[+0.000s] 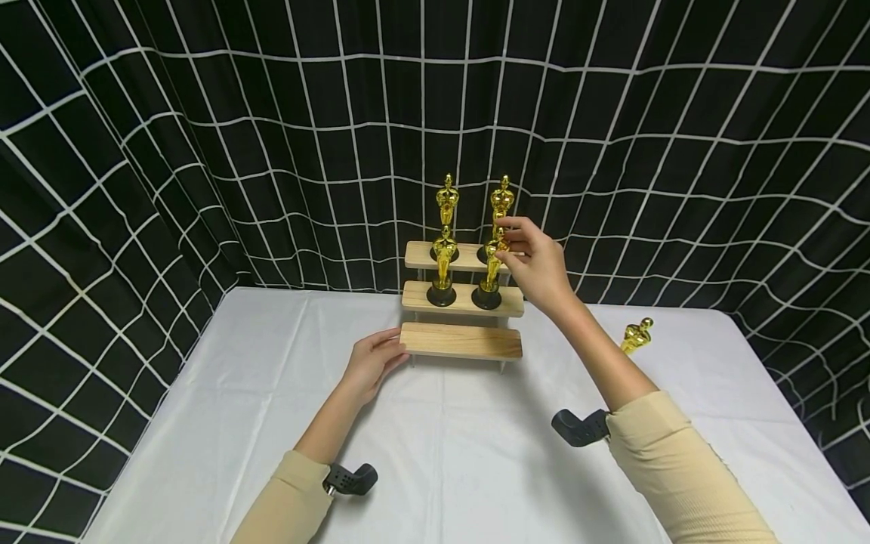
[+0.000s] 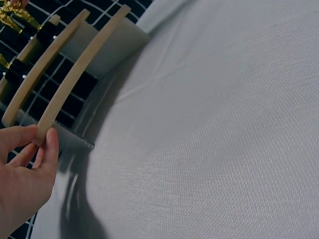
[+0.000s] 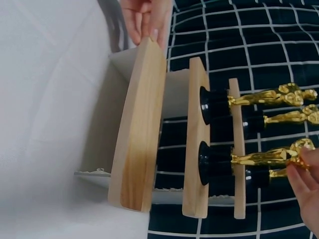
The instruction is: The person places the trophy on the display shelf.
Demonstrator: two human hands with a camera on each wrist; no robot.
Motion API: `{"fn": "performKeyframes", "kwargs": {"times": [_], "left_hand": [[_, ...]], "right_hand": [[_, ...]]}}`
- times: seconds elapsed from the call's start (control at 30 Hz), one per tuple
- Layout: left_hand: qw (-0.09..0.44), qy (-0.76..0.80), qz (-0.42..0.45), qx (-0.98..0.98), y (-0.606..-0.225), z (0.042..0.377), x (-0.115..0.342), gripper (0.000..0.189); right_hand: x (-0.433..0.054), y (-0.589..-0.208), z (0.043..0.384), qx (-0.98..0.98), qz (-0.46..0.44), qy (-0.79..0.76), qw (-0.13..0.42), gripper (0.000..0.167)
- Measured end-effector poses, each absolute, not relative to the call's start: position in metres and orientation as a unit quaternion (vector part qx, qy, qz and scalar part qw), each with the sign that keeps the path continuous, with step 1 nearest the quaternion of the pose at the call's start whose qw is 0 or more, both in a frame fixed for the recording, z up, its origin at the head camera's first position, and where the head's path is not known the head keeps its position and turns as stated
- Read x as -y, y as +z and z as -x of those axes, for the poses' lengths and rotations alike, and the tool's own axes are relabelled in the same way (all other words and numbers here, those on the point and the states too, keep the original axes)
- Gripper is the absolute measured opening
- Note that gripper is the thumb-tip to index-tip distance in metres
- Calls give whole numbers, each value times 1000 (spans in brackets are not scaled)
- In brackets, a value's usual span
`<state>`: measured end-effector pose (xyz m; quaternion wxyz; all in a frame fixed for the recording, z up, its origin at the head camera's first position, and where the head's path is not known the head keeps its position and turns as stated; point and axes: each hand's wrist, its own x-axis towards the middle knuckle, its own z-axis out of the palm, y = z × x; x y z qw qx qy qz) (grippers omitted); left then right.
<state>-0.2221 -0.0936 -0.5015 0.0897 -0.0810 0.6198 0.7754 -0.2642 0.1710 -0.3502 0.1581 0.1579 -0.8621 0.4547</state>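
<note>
My right hand [image 1: 540, 264] pinches the upper body of a gold figure trophy [image 1: 492, 273] between thumb and fingers. Its round black base [image 3: 212, 163] rests on the middle step at the right, upright in the head view. Beside it on the same step stands a matching trophy [image 1: 443, 261]; two more, a left one [image 1: 447, 198] and a right one [image 1: 502, 196], stand on the top step behind. With thumb and fingertips, my left hand [image 1: 370, 364] grips the left end of the bare lowest wooden step [image 1: 462, 341] of the three-step display stand.
Another gold trophy [image 1: 637, 336] is on the table to the right, its lower part hidden behind my right forearm. A white cloth [image 1: 462, 453] covers the table. Black curtains with a white grid [image 1: 306, 151] hang close behind the stand and along both sides.
</note>
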Motion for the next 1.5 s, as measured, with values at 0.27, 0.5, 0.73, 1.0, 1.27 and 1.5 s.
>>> {"fn": "performKeyframes", "kwargs": {"times": [0.27,0.5,0.73,1.0,1.27,1.5], "left_hand": [[91,773,82,-623,-500,221,93,43],[94,770,83,-625,-501,221,94,43],[93,770,84,-625,-501,221,93,44],[90,776,82,-618,-501,221,93,43],[91,777,83,-617,-501,221,93,43],[95,782,84,-611,-502,221,94,44]], "right_hand": [[-176,-350,261,861,-154,457,163,50],[-188,-353,252,853,-161,467,169,49],[-201,-355,240,851,-150,471,178,50],[-214,-357,224,852,-142,469,185,49],[-224,-360,209,844,-136,476,207,48],[-239,-364,195,856,-122,443,237,47]]}}
